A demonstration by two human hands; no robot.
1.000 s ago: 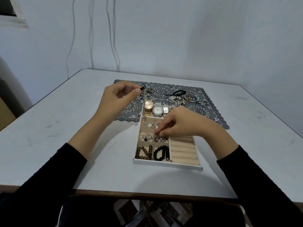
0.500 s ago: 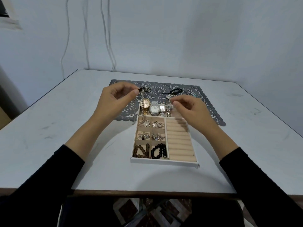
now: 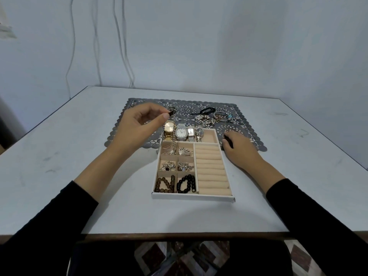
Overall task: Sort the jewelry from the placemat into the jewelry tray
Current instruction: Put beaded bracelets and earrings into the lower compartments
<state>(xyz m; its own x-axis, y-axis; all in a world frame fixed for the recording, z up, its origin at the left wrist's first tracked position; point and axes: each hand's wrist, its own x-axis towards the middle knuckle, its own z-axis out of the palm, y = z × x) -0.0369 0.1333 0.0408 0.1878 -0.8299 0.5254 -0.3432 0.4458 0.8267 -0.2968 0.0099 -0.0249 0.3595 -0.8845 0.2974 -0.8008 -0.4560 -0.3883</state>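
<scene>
Dangling a chain point(image 3: 174, 129) over the tray's point(image 3: 191, 197) left cells, the left grip point(image 3: 139, 124) pinches its top end. The right grip point(image 3: 238, 149) rests relaxed and empty on the mat point(image 3: 249, 124) beside the tray. Lowered carelessly, the loose chain could snag the watches point(image 3: 181, 133) or tangle with earrings point(image 3: 168, 150).

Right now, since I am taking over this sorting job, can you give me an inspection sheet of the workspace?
Surface: white table, faintly scuffed, with a dark lace placemat.
Job's things: jewelry tray holds four watches, small pieces, bead bracelets; ring rolls bare; loose bracelets lie on the placemat.
Clutter: nothing seen.
Hands: left hand pinches a chain hanging over the tray; right hand rests by its far right corner, grip unclear.
Cables: cords hang down the wall.
Surroundings: pale walls, patterned floor below.
</scene>
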